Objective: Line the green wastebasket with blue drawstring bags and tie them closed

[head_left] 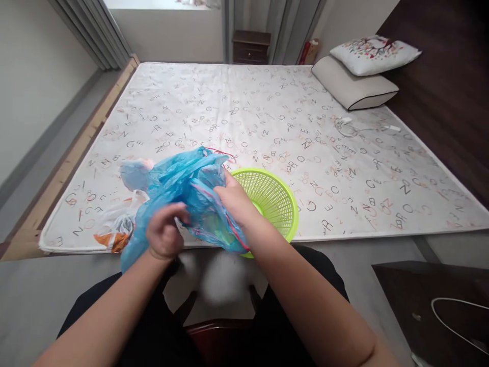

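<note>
Blue bag (173, 173), gripped in right hand (234, 198)

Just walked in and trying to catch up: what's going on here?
A person is handling a crumpled blue plastic bag at the near edge of a mattress. The right hand grips the bag; the left hand, blurred, is in front of it, and its hold is unclear. A green basket sits partly behind the right forearm, and a white-and-orange bag lies to the left.
</note>
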### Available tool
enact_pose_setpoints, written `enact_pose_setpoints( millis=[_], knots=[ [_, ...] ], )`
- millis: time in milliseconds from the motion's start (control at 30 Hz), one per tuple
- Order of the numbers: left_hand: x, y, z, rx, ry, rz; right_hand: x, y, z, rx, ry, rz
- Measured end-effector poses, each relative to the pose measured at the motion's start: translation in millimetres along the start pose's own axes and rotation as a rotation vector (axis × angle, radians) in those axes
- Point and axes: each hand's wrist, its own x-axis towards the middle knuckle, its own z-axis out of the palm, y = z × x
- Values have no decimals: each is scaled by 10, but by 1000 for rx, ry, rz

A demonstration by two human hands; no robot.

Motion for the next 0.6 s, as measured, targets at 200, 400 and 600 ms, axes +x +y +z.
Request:
enact_pose_setpoints(
  millis=[200,400,600],
  knots=[
    [642,-587,-143,161,56,-407,-61,-121,-200,-78,-65,134],
    [476,-432,68,234,112,-176,-144,-209,-243,93,-109,33],
    [302,-278,307,89,-383,-38,-161,-136,-431,43,-57,-33]
  ],
)
